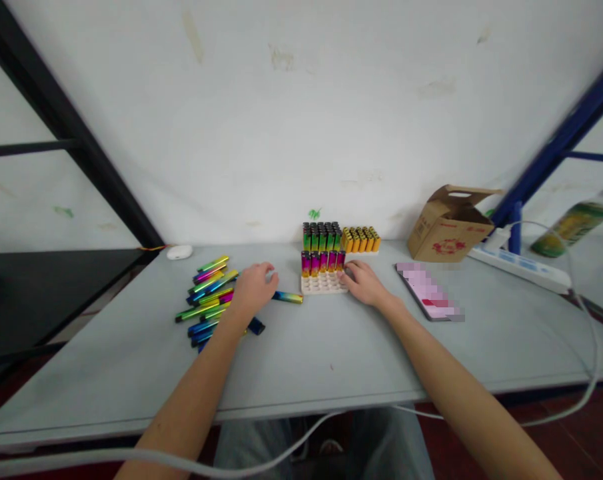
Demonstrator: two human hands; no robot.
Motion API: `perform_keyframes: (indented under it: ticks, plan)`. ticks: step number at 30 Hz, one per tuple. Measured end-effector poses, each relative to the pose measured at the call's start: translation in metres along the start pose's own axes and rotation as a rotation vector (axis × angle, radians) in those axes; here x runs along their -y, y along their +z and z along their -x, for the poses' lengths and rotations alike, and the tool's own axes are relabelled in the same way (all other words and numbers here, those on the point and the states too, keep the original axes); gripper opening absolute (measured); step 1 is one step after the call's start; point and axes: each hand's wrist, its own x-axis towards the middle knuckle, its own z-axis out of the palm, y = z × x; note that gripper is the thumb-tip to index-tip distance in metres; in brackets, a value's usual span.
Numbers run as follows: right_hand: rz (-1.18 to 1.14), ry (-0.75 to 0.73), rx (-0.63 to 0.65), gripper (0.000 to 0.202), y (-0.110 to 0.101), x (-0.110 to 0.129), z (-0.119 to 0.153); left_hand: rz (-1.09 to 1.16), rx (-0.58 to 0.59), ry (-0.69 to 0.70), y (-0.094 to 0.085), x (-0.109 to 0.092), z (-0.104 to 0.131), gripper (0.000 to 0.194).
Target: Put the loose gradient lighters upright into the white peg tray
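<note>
My left hand [254,288] hovers at the right side of a loose pile of shiny, colour-fading tubes with dark ends [201,311]. Its thumb and fingers are apart, with nothing visible between them. Just right of it, a single blue-to-yellow tube [290,297] lies on the table, partly behind the hand. A white rack with holes [324,285] stands ahead, its nearer rows bare. Purple-and-gold tubes [322,262] stand upright in one row of it. My right hand [364,281] is at the rack's right edge, fingers bent together; a dark bit shows at the fingertips, too small to name.
Behind are upright green tubes with black tops [322,236] and a block of yellow ones [361,239]. To the right are a phone [428,291], an open cardboard box [446,227], a power strip [526,268] and a bottle [574,223]. A white case [180,252] lies back left.
</note>
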Motion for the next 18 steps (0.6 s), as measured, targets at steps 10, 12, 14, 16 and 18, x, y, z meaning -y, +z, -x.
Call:
perform_keyframes:
  ticks: [10, 12, 14, 16, 18]
  plan:
    - [0.095, -0.010, 0.045, 0.045, -0.003, 0.009, 0.003, -0.018, 0.046, 0.115, 0.027, -0.039, 0.022, 0.048]
    - [0.093, -0.005, 0.047, 0.044, -0.003, 0.009, 0.003, 0.058, 0.026, 0.219, 0.033, -0.038, 0.019, 0.045]
    - [0.089, -0.001, 0.046, 0.044, -0.003, 0.009, 0.003, 0.052, -0.009, 0.252, 0.033, -0.036, 0.018, 0.039]
    - [0.088, 0.001, 0.045, 0.044, -0.004, 0.009, 0.003, -0.039, -0.052, 0.208, 0.027, -0.036, 0.019, 0.035]
    - [0.092, 0.003, 0.049, 0.044, -0.004, 0.011, 0.004, -0.165, -0.070, 0.097, 0.018, -0.036, 0.022, 0.039]
